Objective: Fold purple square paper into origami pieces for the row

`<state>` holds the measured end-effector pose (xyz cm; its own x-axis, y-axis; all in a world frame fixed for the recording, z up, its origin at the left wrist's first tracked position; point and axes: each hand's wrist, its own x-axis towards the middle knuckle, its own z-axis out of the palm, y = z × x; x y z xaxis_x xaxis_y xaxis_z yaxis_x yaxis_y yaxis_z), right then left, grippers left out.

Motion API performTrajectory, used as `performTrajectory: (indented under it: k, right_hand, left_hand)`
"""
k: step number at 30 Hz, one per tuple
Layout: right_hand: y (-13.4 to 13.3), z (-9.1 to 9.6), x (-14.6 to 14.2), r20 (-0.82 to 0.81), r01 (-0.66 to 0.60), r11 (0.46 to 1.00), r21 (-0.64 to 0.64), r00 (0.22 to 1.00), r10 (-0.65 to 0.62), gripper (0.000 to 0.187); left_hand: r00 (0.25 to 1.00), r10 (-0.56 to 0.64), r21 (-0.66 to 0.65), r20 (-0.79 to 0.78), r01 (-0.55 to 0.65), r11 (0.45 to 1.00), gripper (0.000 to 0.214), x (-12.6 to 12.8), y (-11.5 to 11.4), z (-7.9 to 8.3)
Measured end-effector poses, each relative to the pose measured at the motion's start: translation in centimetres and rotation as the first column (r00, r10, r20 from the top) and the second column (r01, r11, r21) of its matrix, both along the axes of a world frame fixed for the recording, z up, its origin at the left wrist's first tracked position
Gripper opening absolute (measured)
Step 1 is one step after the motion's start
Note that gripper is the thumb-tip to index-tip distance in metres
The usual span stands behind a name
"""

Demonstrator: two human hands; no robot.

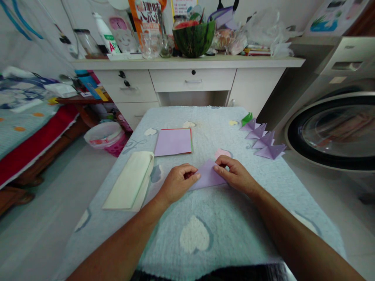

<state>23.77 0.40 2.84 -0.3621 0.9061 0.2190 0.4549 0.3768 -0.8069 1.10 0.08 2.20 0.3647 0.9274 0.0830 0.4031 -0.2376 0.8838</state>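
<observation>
Two bare arms reach in from the bottom. The left hand [177, 183] is curled, with its thumb and fingers pinching the left edge of a purple paper [208, 175]. The right hand [234, 175] is curled too and pinches the top right of the same paper. The paper is folded into a pointy shape and lies flat in the middle of the worktop [205, 222], between both hands.

A fuzzy light blue blanket with white hearts covers the worktop. One stack of square papers [173, 141] lies behind the hands, purple on top. Four folded purple shapes [262, 138] sit in a row on the right, with one green shape [247, 118] at the far end. One cream folded cloth [130, 180] lies on the left.

Behind stands a white desk [193, 80] with half a watermelon [193, 39]. The writing on the orange bag [145, 15] is too blurry to read. A washing machine [331, 128] is on the right and a bed [26, 128] on the left.
</observation>
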Motion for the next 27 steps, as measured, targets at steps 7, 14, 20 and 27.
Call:
performTrajectory:
  k: [7,14,20,27]
  right_hand:
    - [-0.05,0.06,-0.06,-0.015,-0.006,1.000,-0.007,1.000,0.006,0.027]
    - [-0.13,0.10,-0.08,-0.015,-0.003,1.000,-0.015,1.000,0.003,0.027]
    - [-0.13,0.06,-0.09,-0.020,0.002,1.000,-0.021,1.000,-0.002,0.028]
    - [-0.01,-0.26,-0.05,-0.040,-0.016,1.000,0.023,0.999,0.017,0.028]
  left_hand:
    - [1.000,0.000,-0.010,0.009,0.000,1.000,0.021,-0.03,-0.05,-0.08]
    - [1.000,-0.013,-0.006,0.005,0.013,1.000,0.021,-0.06,0.01,-0.28]
    - [1.000,-0.013,0.000,-0.005,0.013,1.000,0.021,-0.10,0.01,-0.30]
    - [1.000,-0.015,0.016,0.000,0.015,1.000,0.022,-0.06,0.00,-0.40]
